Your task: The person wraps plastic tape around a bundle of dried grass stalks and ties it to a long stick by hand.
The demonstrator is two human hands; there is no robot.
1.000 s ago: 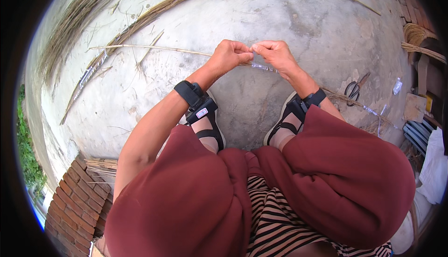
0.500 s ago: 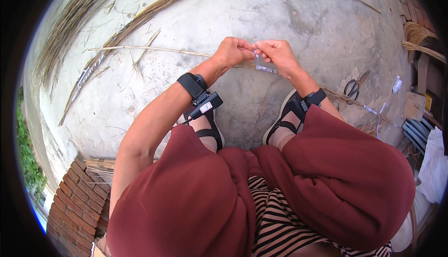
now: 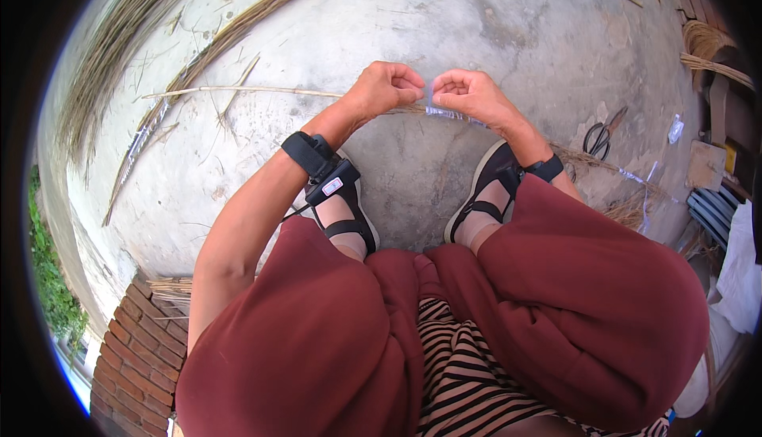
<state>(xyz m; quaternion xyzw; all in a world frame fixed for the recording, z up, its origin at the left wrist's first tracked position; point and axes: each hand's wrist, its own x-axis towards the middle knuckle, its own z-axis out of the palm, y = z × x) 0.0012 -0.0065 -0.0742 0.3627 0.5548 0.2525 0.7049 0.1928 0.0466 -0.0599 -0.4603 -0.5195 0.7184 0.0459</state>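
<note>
Slender tan bundle of dry stalks (image 3: pixel 302 91), bound in shiny clear plastic wrapping (image 3: pixel 451 113), runs just beyond two black-sandalled feet (image 3: pixel 339 212), well inside the left edge of the grey concrete floor (image 3: pixel 548 48). Over it, the left hand (image 3: pixel 389 88) and right hand (image 3: pixel 470 96) curl fingers toward thumbs, a loose plastic strip (image 3: pixel 430 96) between them; I cannot tell whether either grip is closed on anything. The stalks should be light, stiff and easily snapped, the plastic slippery; the wrapped section seems safest to pinch.

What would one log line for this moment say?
left hand: over thin stalk | right hand: fingertips by plastic strip | scissors: on ground
</note>
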